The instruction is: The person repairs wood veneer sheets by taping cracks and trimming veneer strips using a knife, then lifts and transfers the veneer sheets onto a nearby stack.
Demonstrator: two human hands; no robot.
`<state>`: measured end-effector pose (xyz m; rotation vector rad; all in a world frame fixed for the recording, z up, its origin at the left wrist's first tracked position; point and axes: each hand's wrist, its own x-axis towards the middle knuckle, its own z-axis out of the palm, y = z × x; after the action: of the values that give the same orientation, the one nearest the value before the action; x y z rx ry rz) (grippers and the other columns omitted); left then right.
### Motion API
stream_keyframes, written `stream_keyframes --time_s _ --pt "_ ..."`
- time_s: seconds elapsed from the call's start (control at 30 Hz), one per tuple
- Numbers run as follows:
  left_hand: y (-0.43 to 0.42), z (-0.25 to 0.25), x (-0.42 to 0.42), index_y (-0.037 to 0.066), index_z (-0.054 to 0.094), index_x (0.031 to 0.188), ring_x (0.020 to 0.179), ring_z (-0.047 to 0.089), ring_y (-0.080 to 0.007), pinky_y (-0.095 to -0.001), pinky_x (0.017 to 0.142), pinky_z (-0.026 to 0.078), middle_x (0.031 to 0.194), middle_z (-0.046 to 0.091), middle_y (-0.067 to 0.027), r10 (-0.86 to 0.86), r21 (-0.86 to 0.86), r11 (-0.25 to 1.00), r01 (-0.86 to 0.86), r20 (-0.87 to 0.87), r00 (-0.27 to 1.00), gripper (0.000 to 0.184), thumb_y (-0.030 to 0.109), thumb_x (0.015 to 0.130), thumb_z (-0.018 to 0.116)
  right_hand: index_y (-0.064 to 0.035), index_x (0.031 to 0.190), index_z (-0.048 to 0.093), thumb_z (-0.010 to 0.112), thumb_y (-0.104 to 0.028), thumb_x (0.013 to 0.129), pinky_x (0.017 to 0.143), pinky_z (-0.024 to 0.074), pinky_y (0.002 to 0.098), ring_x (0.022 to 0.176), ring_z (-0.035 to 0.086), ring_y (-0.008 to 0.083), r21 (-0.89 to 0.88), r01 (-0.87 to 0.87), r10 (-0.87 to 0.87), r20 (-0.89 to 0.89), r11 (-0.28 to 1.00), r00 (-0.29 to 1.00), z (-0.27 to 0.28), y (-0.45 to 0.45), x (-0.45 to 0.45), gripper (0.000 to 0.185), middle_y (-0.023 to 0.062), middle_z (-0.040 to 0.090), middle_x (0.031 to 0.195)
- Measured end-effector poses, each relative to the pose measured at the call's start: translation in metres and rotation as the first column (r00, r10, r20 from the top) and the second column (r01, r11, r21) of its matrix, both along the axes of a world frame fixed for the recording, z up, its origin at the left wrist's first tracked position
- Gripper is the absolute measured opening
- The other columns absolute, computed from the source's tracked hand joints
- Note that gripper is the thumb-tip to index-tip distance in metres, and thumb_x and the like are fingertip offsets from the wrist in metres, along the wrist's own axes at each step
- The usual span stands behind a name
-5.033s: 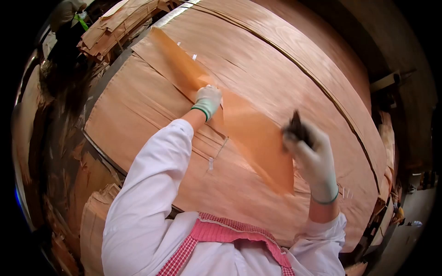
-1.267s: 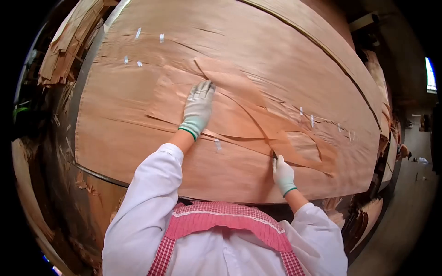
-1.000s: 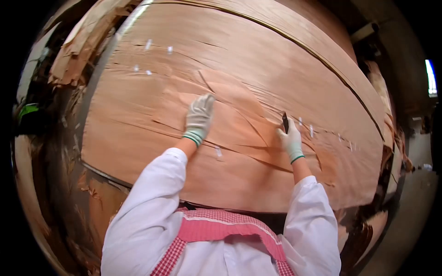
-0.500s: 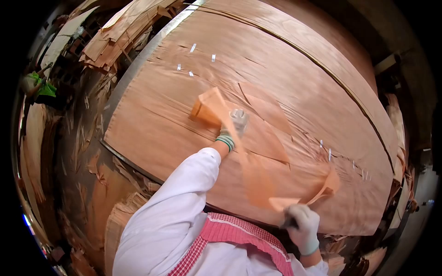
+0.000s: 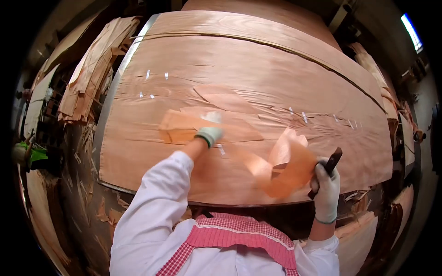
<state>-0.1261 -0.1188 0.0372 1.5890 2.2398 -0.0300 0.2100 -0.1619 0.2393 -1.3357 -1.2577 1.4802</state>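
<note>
A thin orange veneer strip [image 5: 290, 172], partly blurred, curls up above the large veneer sheet [image 5: 152, 161] on the table. My left hand [image 5: 212, 126], gloved and blurred, is closed at the strip's left part; its fingertips are partly hidden. In my right hand [image 5: 326, 184], also gloved, is a dark-handled tool [image 5: 332, 161], held just right of the strip's curled end. Loose veneer pieces [image 5: 228, 100] lie flat on the sheet beyond my left hand. Short white tape bits [image 5: 221, 149] stick to the sheet.
Stacked veneer [image 5: 94, 69] stands left of the table, with scraps on the floor. A person in green [image 5: 34, 154] is at the far left. A long dark gap [image 5: 276, 45] crosses the back of the sheet. More veneer [image 5: 359, 237] lies at lower right.
The orange strip has lifted off the sheet and curled up between my hands. My right hand has risen beside it with the tool. The view has also turned.
</note>
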Motion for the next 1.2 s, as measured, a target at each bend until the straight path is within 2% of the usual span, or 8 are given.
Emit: stream_keyframes --time_s 0.1,0.27,0.53,0.73,0.87,0.93,1.1,1.2 --pt "-0.037 0.056 0.098 -0.001 0.054 0.119 0.095 0.059 -0.0362 -0.0385 0.086 0.049 0.106 0.061 -0.0236 -0.495 0.543 0.798 0.261 0.345 0.798 0.033 0.008 0.088 0.051 -0.0039 0.105 0.06 0.06 -0.015 0.094 0.045 0.0291 0.0182 0.051 0.039 0.0023 0.081 0.21 -0.206 -0.052 0.974 0.977 -0.04 0.028 0.065 0.016 -0.0052 0.05 0.071" --pt "-0.116 0.168 0.234 0.004 0.056 0.122 0.121 0.052 -0.0297 -0.0377 0.097 0.046 0.132 0.052 -0.0133 -0.969 0.861 0.231 0.454 0.161 0.187 0.037 0.005 0.085 0.056 -0.0054 0.105 0.059 0.06 -0.018 0.093 0.045 0.0292 0.0179 0.051 0.037 0.0011 0.135 0.635 -0.647 0.094 0.761 0.756 -0.102 0.03 0.245 0.017 -0.0042 0.05 0.071" --pt "-0.1 0.07 0.333 0.001 0.064 0.104 0.094 0.062 -0.0348 -0.0389 0.081 0.05 0.101 0.064 -0.0187 -0.506 0.595 0.801 0.073 0.607 0.613 0.018 0.008 0.089 0.057 0.0022 0.098 0.06 0.062 -0.017 0.088 0.072 0.0477 0.0403 0.078 0.061 0.0294 0.512 0.68 -0.729 0.683 0.524 0.047 -0.171 -0.12 0.568 0.021 0.0206 0.066 0.089" --pt "-0.077 0.071 0.4 0.001 0.065 0.102 0.089 0.064 -0.0333 -0.0369 0.08 0.051 0.096 0.066 -0.0181 -0.435 0.528 0.848 0.045 0.645 0.628 0.016 0.011 0.091 0.058 0.0033 0.106 0.06 0.056 -0.013 0.089 0.076 0.0472 0.0438 0.085 0.063 0.0365 0.588 0.604 -0.718 0.695 0.537 -0.039 -0.167 -0.095 0.664 0.023 0.0233 0.066 0.094" --pt "-0.03 0.065 0.424 0.001 0.066 0.102 0.089 0.065 -0.0316 -0.0352 0.079 0.051 0.097 0.067 -0.018 -0.465 0.513 0.853 0.099 0.659 0.591 0.016 0.009 0.091 0.058 0.0068 0.108 0.059 0.061 -0.004 0.085 0.082 0.0484 0.0347 0.091 0.058 0.0219 0.542 0.648 -0.845 0.357 0.535 0.399 -0.168 0.005 0.639 0.025 0.0138 0.063 0.101" --pt "-0.002 0.056 0.435 0.001 0.066 0.103 0.088 0.066 -0.0287 -0.0332 0.079 0.051 0.095 0.067 -0.0181 -0.54 0.575 0.802 0.162 0.581 0.61 0.016 0.007 0.091 0.057 0.0058 0.109 0.056 0.067 -0.013 0.084 0.082 0.0484 0.0383 0.094 0.057 0.0241 0.749 0.274 -0.795 0.537 0.603 0.282 -0.15 0.036 0.593 0.033 0.0151 0.061 0.105" --pt "0.043 0.048 0.469 -0.004 0.065 0.103 0.088 0.065 -0.0218 -0.0303 0.079 0.05 0.093 0.067 -0.0157 -0.523 0.528 0.835 0.153 0.676 0.519 0.016 0.004 0.091 0.057 -0.001 0.083 0.064 0.058 -0.043 0.089 0.07 0.0485 0.0475 0.084 0.061 0.0451 0.531 0.564 -0.774 0.459 0.632 0.435 -0.105 0.127 0.538 0.043 0.0246 0.064 0.084" --pt "0.062 0.035 0.474 -0.005 0.064 0.103 0.092 0.063 -0.0164 -0.0283 0.083 0.049 0.096 0.068 -0.0113 -0.46 0.451 0.88 0.149 0.731 0.505 0.017 0.005 0.093 0.055 -0.0014 0.08 0.063 0.058 -0.041 0.093 0.057 0.0486 0.0364 0.059 0.061 0.0201 0.184 0.67 -0.69 0.086 0.719 0.718 -0.127 0.189 0.559 0.042 0.0116 0.066 0.074"
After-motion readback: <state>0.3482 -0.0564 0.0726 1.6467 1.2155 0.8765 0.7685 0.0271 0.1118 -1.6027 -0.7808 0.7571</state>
